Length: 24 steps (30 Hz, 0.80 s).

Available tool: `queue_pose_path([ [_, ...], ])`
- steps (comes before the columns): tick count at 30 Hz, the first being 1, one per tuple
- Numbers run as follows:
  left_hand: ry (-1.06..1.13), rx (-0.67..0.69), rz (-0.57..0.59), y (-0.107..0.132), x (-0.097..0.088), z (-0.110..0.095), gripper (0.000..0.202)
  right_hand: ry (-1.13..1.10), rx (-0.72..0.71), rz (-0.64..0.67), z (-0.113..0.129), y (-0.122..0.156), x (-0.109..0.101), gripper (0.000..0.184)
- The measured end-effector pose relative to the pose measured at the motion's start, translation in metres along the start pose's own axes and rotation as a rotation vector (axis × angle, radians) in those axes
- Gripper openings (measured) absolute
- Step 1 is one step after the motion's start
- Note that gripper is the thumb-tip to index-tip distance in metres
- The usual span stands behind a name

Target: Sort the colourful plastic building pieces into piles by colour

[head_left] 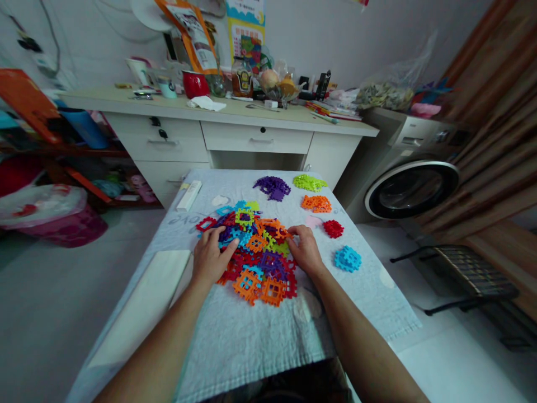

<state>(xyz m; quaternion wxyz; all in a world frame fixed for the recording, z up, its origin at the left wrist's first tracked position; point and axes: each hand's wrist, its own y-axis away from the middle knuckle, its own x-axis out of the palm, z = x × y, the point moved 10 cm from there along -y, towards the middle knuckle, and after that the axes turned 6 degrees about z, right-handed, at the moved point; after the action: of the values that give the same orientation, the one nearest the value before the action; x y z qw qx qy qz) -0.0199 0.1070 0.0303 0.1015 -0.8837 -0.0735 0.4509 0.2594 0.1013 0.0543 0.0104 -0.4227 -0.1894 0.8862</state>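
Note:
A heap of square plastic interlocking pieces [272, 263] in red, orange, purple, blue and lime lies mid-table. My left hand [213, 256] rests on the heap's left side, thumb and fingers apart, near some blue pieces [241, 238]. At the right edge, my right hand [307, 249] has its fingertips closed around the end of an orange interlocking piece [274, 225]. Single-colour piles stand apart from the heap: purple [272, 187], lime [309, 182], orange [316, 204], red [333, 228] and blue [348, 258].
A cloth [251, 347] covers the table. A long white box [189, 196] lies at its far left, a pale flat board [142, 308] along the left edge. Beyond are a cluttered counter [176, 109] and a washing machine [403, 168]; a stool [478, 271] stands right, a pink bin [62, 224] left.

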Motion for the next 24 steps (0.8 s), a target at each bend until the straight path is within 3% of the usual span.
queue_pose_path([
  [24, 0.02, -0.004, 0.014, -0.001, 0.003, 0.002, 0.057, 0.028, 0.04, -0.141, -0.01, 0.007, -0.034, 0.016],
])
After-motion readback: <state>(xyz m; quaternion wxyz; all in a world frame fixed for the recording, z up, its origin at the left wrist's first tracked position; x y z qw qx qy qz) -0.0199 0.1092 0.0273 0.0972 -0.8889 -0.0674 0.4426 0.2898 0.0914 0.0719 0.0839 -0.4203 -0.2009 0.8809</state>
